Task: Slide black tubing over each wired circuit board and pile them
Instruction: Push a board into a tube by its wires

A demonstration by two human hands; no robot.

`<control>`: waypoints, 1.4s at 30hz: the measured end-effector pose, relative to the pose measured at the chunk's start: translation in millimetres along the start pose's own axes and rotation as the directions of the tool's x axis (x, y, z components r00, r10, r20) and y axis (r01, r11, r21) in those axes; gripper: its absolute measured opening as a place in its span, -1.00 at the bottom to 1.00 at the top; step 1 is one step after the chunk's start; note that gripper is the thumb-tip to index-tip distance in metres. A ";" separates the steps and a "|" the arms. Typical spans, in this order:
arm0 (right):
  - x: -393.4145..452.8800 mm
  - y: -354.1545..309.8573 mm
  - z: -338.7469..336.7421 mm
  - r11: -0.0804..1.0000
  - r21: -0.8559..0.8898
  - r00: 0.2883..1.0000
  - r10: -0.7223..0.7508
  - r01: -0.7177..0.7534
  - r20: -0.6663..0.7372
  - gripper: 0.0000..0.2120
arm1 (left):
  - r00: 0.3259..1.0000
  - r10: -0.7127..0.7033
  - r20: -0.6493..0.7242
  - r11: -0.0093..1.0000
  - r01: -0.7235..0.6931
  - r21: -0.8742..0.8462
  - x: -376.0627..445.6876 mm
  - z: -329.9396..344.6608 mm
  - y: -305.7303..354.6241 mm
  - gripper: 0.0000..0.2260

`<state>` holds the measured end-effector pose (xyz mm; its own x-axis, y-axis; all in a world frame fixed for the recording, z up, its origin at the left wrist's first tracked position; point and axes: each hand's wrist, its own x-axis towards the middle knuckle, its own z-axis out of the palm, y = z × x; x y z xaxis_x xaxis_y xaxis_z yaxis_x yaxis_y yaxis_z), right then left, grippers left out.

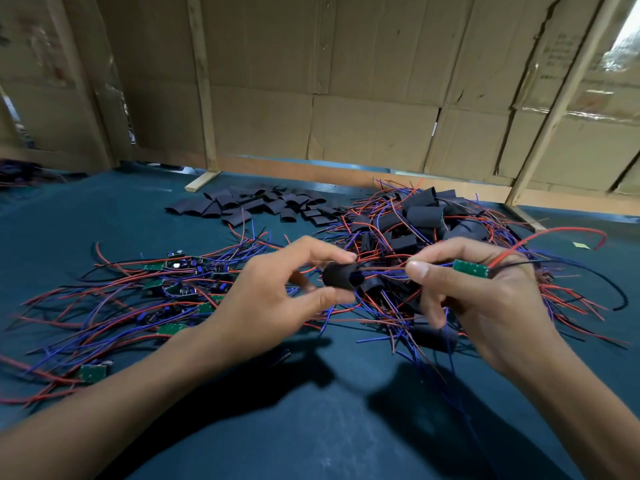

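Left hand (277,292), centre of frame: thumb and fingers curled round one black tube (341,276), pinching it so its mouth opens toward the right.

Right hand (485,299), right of centre: thumb and forefinger pinch the wire ends (381,268); the green board (471,269) rests on the fingers behind the pinch, its other leads trailing off right.

Key relation: tube lies just left of the wire tips; tube axis and wires run roughly along one left-right line; tips sit at or just inside the tube mouth, which of the two cannot be told; board is well right of the tube, so the sleeve has the whole wire length to travel before it covers the board; the left hand is the nearer to the tube, the right to the board.

Judgement: threading step, sleeve not yet over the board; the next move calls for keeping the wires bunched and straight, since a splayed end could catch on the rim.

Surroundings: bare boards (173,289) with red and blue wires, left of frame; spare tubes (263,204), upper centre; finished pile (426,216), upper right, behind the hands; one sleeved unit (433,336) beneath the right hand; green mat (329,427); cardboard wall (346,81) at the back.

Obstruction: loose wires cross under both hands and could snag the trailing leads.
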<state>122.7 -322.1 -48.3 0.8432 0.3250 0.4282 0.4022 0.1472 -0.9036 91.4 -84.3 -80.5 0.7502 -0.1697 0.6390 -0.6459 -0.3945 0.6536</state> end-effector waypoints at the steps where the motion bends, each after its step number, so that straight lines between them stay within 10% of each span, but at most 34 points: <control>1: -0.3 0.9 1.6 0.999 -0.036 0.999 0.028 -0.027 0.020 -0.77 | 0.991 0.132 0.012 0.973 -0.132 0.188 -1.0 0.9 -0.3 -0.72; 9: -2.3 21.2 45.0 0.895 0.140 0.905 0.414 -0.424 0.093 -0.87 | 0.953 0.293 -0.081 0.895 -0.244 0.372 -7.6 15.3 4.7 -0.85; 42: -14.9 3.0 32.2 0.990 -0.143 1.000 0.019 -0.017 0.012 -0.85 | 0.941 0.281 0.190 0.845 -0.337 0.415 -3.2 1.2 7.2 -0.77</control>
<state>99.8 -296.4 -57.6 0.8463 0.3392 0.4107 0.4345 0.0065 -0.9006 84.4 -87.7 -78.3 0.5509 -0.4422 0.7078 -0.7398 -0.6513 0.1689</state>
